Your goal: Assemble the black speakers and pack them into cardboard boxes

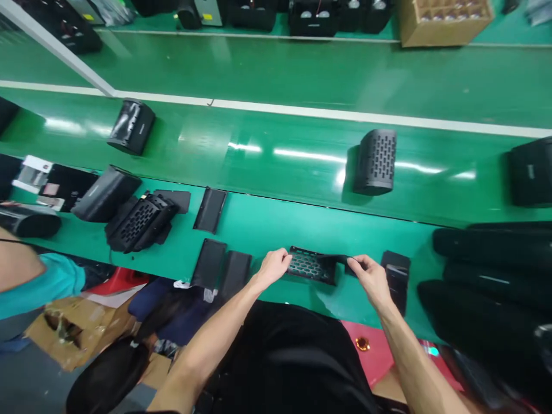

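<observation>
A black perforated panel [311, 268] lies on the green work surface in front of me, with green showing through its slots. My left hand [274, 265] is closed on its left end, thumb and fingers pinching the edge. Over the panel's right end stretches a thin black strip [338, 258], which my right hand [369, 277] pinches at its right end. Whether the strip touches the panel along its length I cannot tell. To the left lie several dark panels [236, 273]; on the right, close to my right hand, is another black panel [395, 279].
A stack of black perforated parts [141, 223] stands left. Across the green conveyor belt sit black speaker-like housings [376, 162], [131, 126]. Dark rounded pieces [474, 276] pile up at right. A co-worker's teal sleeve [43, 284] shows at far left. A divided cardboard box [444, 26] stands at the back.
</observation>
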Demonstrator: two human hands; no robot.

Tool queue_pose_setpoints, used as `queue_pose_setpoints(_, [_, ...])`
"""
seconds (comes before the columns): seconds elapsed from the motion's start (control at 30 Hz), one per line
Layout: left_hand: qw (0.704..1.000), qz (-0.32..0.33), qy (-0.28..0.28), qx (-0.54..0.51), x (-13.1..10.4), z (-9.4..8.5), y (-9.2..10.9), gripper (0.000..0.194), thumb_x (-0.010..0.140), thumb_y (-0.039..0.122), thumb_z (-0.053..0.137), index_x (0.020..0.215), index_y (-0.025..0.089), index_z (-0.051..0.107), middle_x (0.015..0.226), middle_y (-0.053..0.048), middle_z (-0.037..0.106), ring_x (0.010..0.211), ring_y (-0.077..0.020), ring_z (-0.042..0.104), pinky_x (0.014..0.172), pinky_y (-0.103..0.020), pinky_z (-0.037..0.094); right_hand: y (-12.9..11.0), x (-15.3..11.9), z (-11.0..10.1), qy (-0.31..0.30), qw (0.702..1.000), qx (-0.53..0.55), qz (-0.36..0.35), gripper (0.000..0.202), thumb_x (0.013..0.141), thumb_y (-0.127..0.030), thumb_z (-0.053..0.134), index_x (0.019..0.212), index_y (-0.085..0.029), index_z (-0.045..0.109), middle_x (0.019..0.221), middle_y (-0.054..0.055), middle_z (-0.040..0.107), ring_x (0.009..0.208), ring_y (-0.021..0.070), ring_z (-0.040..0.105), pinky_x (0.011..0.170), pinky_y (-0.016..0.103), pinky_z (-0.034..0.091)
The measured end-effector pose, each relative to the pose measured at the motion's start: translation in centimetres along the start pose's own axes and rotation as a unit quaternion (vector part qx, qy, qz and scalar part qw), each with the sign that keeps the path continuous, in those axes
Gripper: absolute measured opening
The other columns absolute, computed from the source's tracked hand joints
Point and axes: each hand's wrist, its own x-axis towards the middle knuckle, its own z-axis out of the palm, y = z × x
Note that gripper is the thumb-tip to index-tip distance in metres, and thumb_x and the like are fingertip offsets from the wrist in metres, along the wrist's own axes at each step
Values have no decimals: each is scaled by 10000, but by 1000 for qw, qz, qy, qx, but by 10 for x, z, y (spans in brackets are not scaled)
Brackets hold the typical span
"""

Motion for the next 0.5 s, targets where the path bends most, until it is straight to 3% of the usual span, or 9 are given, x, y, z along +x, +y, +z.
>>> queue_pose_setpoints(0.1, [998, -12, 59, -23, -19, 12, 15, 164, 965, 294, 591, 1066, 188, 666, 920, -74, 731, 845, -220, 689, 823, -334, 524, 0, -15, -23, -40, 996, 76, 31, 475, 643, -660, 790, 692, -240, 574, 595, -7, 599, 547, 190, 552, 564, 346, 505])
queue_pose_setpoints(0.17, [990, 14, 66, -120, -33, 17, 30, 193, 987, 354, 575, 1061, 195, 657, 961, -69, 733, 850, -198, 684, 838, -328, 536, 0, -25, -29, -69, 990, 118, 45, 493, 639, -665, 810, 694, -241, 564, 580, -20, 581, 495, 172, 520, 519, 344, 504])
queue_pose_setpoints(0.2, [980, 32, 35, -195, -40, 19, 39, 231, 992, 407, 580, 1033, 196, 662, 958, -68, 735, 851, -193, 687, 841, -328, 543, -1, -30, -29, -82, 986, 135, 47, 501, 639, -665, 827, 697, -238, 571, 578, -21, 584, 490, 169, 521, 512, 337, 502])
queue_pose_setpoints(0.27, [931, 56, -80, -353, -51, 28, 56, 365, 942, 531, 664, 1068, 189, 677, 1034, -96, 748, 947, -219, 711, 881, -353, 558, -3, -43, -25, -107, 980, 160, 43, 501, 641, -657, 862, 720, -223, 623, 609, -6, 631, 538, 182, 577, 542, 326, 515])
queue_pose_setpoints(0.33, [872, 48, -177, -454, -59, 39, 70, 599, 822, 600, 800, 1236, 195, 649, 1227, -144, 722, 1121, -273, 699, 932, -393, 561, -5, -58, -19, -159, 969, 187, 36, 481, 671, -630, 885, 846, -208, 733, 803, 45, 753, 729, 230, 691, 670, 341, 572])
queue_pose_setpoints(0.37, [852, 39, -193, -486, -61, 45, 74, 722, 755, 590, 867, 1311, 204, 615, 1306, -158, 694, 1183, -292, 680, 947, -403, 560, -6, -65, -17, -197, 958, 205, 34, 491, 697, -613, 887, 961, -214, 776, 988, 74, 792, 879, 260, 726, 768, 362, 594])
queue_pose_setpoints(0.43, [837, 17, -165, -521, -62, 53, 79, 799, 672, 514, 946, 1321, 201, 600, 1326, -152, 687, 1196, -294, 673, 950, -390, 563, -5, -76, -16, -273, 930, 242, 32, 559, 755, -592, 869, 1183, -244, 776, 1324, 104, 737, 1119, 300, 711, 931, 418, 591])
queue_pose_setpoints(0.5, [834, -15, -116, -539, -63, 55, 78, 663, 676, 466, 936, 1191, 173, 638, 1201, -125, 735, 1066, -265, 713, 893, -375, 588, 1, -75, -18, -290, 923, 253, 26, 585, 779, -603, 847, 1227, -239, 752, 1362, 130, 717, 1077, 296, 726, 915, 441, 600])
